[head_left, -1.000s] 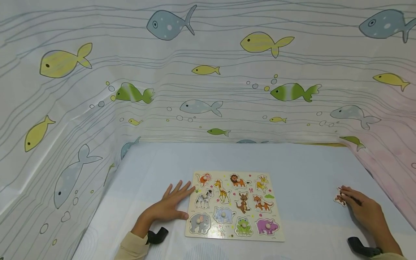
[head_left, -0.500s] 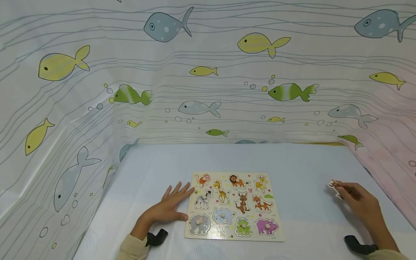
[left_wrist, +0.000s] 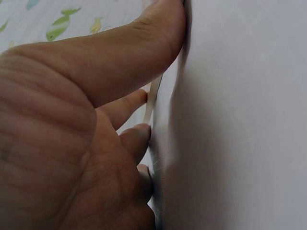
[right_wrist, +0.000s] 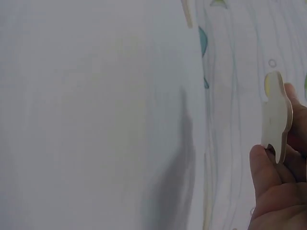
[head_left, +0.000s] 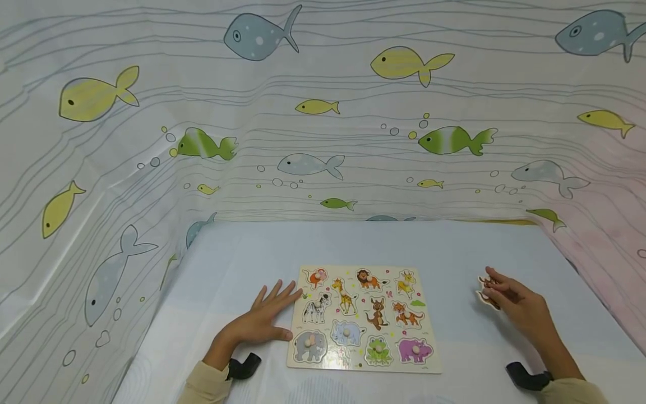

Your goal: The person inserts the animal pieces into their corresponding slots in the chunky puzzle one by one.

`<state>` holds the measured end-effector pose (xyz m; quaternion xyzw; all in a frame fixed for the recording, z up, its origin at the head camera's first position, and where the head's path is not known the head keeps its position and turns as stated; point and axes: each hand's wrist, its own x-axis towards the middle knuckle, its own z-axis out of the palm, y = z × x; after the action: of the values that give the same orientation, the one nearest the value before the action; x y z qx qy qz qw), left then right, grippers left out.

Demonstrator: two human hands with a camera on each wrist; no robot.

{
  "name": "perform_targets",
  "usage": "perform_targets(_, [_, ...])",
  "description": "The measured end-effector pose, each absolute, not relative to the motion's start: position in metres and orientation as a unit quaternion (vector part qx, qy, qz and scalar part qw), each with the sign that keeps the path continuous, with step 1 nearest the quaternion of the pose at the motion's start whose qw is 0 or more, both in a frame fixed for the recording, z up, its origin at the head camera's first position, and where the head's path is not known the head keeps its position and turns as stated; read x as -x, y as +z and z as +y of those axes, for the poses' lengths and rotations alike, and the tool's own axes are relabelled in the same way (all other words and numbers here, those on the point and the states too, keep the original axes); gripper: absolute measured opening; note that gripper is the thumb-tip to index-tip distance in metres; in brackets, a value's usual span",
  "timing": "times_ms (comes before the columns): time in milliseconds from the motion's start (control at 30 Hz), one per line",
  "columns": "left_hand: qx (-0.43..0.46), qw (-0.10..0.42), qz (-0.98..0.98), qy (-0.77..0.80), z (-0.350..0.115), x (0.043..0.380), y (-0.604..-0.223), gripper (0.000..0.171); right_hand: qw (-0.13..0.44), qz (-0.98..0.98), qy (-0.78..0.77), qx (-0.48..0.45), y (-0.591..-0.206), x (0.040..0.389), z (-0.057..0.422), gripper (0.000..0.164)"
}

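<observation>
A square wooden peg puzzle board [head_left: 348, 359] lies on the table with animal pictures on it, among them an elephant [head_left: 309, 348], a frog [head_left: 378, 352] and a hippo [head_left: 415, 351]. My left hand [head_left: 259, 320] rests at the board's left edge, fingers spread and thumb on the near side. To the right of the board, my right hand [head_left: 522, 311] holds a small brown animal puzzle piece [head_left: 488, 303] between thumb and fingers, above the table. The pale back of that puzzle piece [right_wrist: 276, 115] shows in the right wrist view; its exact animal is partly covered.
A pale cloth covers the table [head_left: 242, 252]. Fish-printed fabric [head_left: 313, 134] hangs behind it and along both sides. Each wrist carries a black strap mount, the left mount [head_left: 244, 366] near the board's corner.
My right hand has lifted the brown puzzle piece off the table and carried it left toward the board. The left hand and the board have stayed in place.
</observation>
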<state>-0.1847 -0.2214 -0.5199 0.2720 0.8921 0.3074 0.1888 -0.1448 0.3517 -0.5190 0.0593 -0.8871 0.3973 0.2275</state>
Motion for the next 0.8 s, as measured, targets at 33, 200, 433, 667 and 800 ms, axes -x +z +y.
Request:
perform_targets(33, [-0.272, 0.189, 0.892, 0.309, -0.221, 0.185, -0.520, 0.096, 0.229, -0.886, 0.398, -0.072, -0.518, 0.146, 0.347, 0.014])
perform_targets(200, [-0.272, 0.192, 0.892, 0.307, -0.221, 0.185, -0.519, 0.096, 0.232, -0.881, 0.395, -0.119, -0.513, 0.151, 0.322, 0.022])
perform_targets(433, [-0.274, 0.188, 0.892, 0.307, -0.221, 0.184, -0.520, 0.096, 0.220, -0.868, 0.411, -0.171, -0.513, 0.159, 0.300, 0.029])
perform_targets(667, [-0.275, 0.187, 0.890, 0.311, -0.221, 0.184, -0.518, 0.096, 0.210, -0.859, 0.430, -0.181, -0.510, 0.163, 0.283, 0.027])
perform_targets(800, [-0.274, 0.186, 0.891, 0.310, -0.221, 0.184, -0.517, 0.096, 0.208, -0.854, 0.438, -0.188, -0.511, 0.165, 0.272, 0.025])
